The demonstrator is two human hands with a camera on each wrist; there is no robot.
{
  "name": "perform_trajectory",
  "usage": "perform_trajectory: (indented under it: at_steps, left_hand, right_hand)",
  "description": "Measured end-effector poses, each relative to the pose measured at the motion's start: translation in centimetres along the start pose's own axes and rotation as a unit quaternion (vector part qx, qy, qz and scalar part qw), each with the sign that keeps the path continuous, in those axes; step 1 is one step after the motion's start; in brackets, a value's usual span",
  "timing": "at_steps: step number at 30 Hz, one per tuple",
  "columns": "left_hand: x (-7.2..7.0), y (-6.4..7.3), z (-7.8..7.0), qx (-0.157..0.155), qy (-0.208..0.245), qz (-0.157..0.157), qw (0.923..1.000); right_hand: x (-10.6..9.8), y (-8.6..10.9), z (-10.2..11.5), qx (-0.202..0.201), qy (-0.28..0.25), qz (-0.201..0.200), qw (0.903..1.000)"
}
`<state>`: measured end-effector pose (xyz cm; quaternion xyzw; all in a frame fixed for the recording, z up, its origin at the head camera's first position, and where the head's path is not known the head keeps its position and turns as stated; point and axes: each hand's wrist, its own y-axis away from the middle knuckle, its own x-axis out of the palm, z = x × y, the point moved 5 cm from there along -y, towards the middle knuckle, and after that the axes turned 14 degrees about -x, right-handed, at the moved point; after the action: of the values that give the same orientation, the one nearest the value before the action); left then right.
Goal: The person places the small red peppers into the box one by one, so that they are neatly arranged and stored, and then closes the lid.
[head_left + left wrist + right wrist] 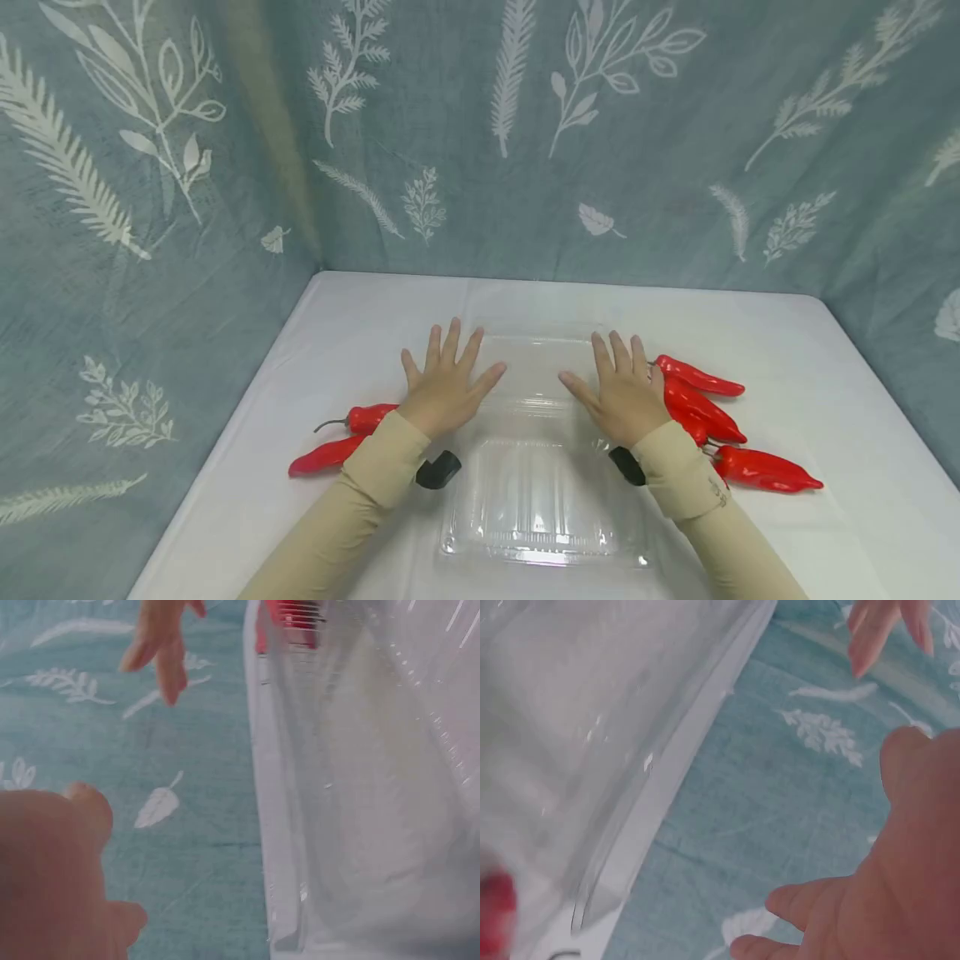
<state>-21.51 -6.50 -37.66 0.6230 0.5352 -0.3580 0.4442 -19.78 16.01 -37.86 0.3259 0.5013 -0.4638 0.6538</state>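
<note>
A clear plastic clamshell container [540,492] lies opened out on the white table, its lid half [528,358] toward the back. My left hand [446,387] is spread at the lid's left side, fingers straight and holding nothing. On the right side my right hand [622,396] is likewise spread, with nothing in it. In the left wrist view the container's wall [300,787] stands beside the left hand [56,877]. The right wrist view has the container [577,742] on its left and the right hand [900,862] with fingers extended.
Several red peppers [765,469] lie in a group right of the container, partly behind the right hand and sleeve. To the left are more red peppers [326,457], partly covered by the left sleeve. A patterned blue-green cloth [480,200] hangs behind the white table [390,300].
</note>
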Motion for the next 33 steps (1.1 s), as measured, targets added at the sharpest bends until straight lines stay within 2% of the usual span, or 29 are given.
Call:
perform_trajectory:
  at_steps: [7, 10, 13, 15, 18, 23, 27, 33]
  left_hand:
    - [-1.1, 1.6, 2.6, -0.007, 0.043, 0.000, 0.9990]
    - [-1.3, 2.9, 4.3, -0.003, 0.074, -0.005, 0.9972]
    - [-1.0, 4.4, 6.2, -0.010, 0.125, -0.007, 0.9920]
    - [-0.5, 5.2, 7.1, -0.018, 0.159, 0.000, 0.9871]
    - [0.9, 6.2, 7.8, -0.018, 0.197, 0.009, 0.9803]
    - [3.7, 7.4, 8.2, -0.015, 0.205, 0.011, 0.9786]
    - [5.5, 7.5, 8.1, -0.015, 0.228, 0.027, 0.9731]
    - [6.9, 7.2, 7.4, 0.043, 0.267, 0.028, 0.9623]
  right_hand:
    - [-1.5, 3.0, -2.1, 0.007, -0.018, -0.032, 0.9993]
    - [-2.2, 4.7, -3.5, 0.002, -0.016, -0.053, 0.9985]
    - [-2.7, 6.5, -5.2, 0.017, -0.007, -0.050, 0.9986]
    - [-3.0, 7.7, -6.8, 0.046, -0.010, -0.027, 0.9985]
    - [-3.3, 9.5, -9.7, 0.096, -0.017, 0.032, 0.9947]
    - [-3.1, 11.5, -14.1, 0.116, 0.001, 0.106, 0.9876]
    - [-1.9, 12.6, -16.1, 0.129, -0.010, 0.137, 0.9821]
    - [-0.1, 13.6, -17.0, 0.129, 0.000, 0.139, 0.9818]
